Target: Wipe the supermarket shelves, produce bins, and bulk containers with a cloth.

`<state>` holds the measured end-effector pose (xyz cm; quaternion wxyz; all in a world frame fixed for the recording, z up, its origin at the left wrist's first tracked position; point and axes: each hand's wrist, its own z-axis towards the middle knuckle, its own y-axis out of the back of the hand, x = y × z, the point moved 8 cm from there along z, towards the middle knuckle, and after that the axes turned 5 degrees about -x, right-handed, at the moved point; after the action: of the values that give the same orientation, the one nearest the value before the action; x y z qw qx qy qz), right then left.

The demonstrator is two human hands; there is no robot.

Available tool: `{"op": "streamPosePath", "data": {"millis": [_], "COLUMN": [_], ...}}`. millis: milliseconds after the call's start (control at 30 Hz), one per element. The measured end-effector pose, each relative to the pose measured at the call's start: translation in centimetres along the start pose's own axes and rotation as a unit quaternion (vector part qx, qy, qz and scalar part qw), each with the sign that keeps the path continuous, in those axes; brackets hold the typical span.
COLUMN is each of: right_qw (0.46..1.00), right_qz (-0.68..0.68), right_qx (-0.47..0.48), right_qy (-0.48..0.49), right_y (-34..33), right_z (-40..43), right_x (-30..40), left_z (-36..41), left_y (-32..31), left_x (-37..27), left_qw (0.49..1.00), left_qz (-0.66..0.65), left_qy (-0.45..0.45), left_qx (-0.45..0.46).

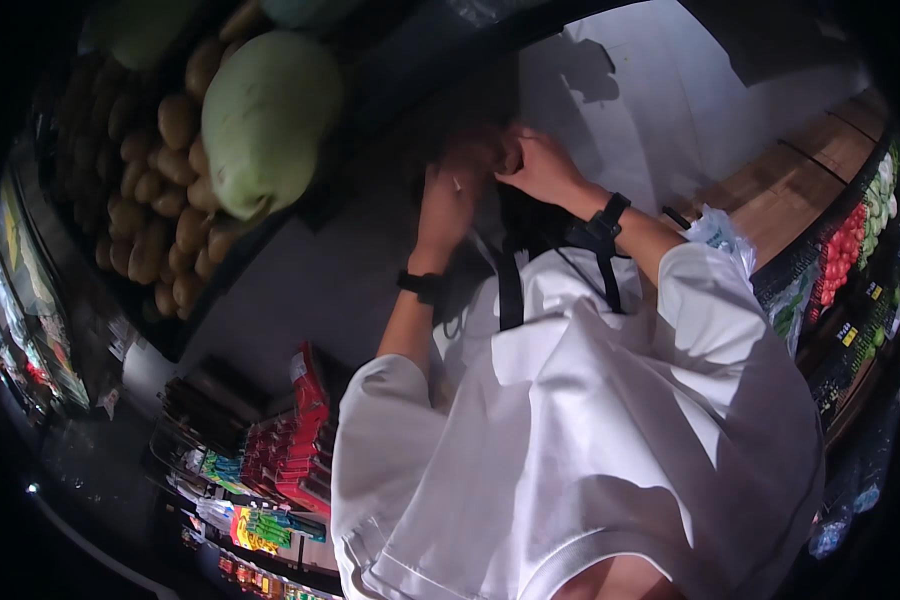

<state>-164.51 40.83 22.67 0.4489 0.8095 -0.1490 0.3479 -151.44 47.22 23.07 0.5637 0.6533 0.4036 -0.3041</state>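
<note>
My left hand (450, 195) and my right hand (536, 161) are raised close together in front of my body. Motion blur and shadow hide the fingers, so whether they hold something is unclear. A black band (418, 285) circles my left wrist, and a black watch-like device (611, 214) sits on my right. Black straps (510, 292) hang over the front of my white shirt (570, 420). To the left of my left hand, a large pale green gourd (274, 124) lies beside a heap of brown potatoes (176, 169).
A dark bin edge (229, 274) borders the potatoes. Red shopping baskets (300, 442) and packaged goods (262, 525) are at lower left. On the right, a wooden ledge (787, 180) runs by shelves with tomatoes (841, 247) and green vegetables (881, 202). A clear plastic bag (720, 232) is by my right elbow.
</note>
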Motion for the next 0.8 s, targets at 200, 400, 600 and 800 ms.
{"op": "streamPosePath", "data": {"millis": [200,400,600,800], "right_qw": [0.983,0.927,0.862,0.877], "right_qz": [0.096,0.124,0.159,0.054], "right_qx": [-0.155,-0.354,-0.480,-0.476], "right_qy": [0.024,-0.008,0.039,0.048], "right_y": [6.4,12.0,15.3,13.8], "right_z": [-0.6,-0.8,3.3,6.6], "right_x": [-5.8,-12.2,-14.0,-13.3], "left_z": [5.3,11.8,17.8,19.3], "left_y": [-8.0,-15.5,-17.1,-15.4], "left_x": [-2.0,-3.4,-5.3,-3.2], "left_qw": [0.962,0.960,0.956,0.951], "left_qz": [-0.242,-0.265,-0.277,-0.207], "left_qy": [0.124,0.081,0.077,-0.043], "left_qx": [0.005,0.042,-0.064,-0.224]}}
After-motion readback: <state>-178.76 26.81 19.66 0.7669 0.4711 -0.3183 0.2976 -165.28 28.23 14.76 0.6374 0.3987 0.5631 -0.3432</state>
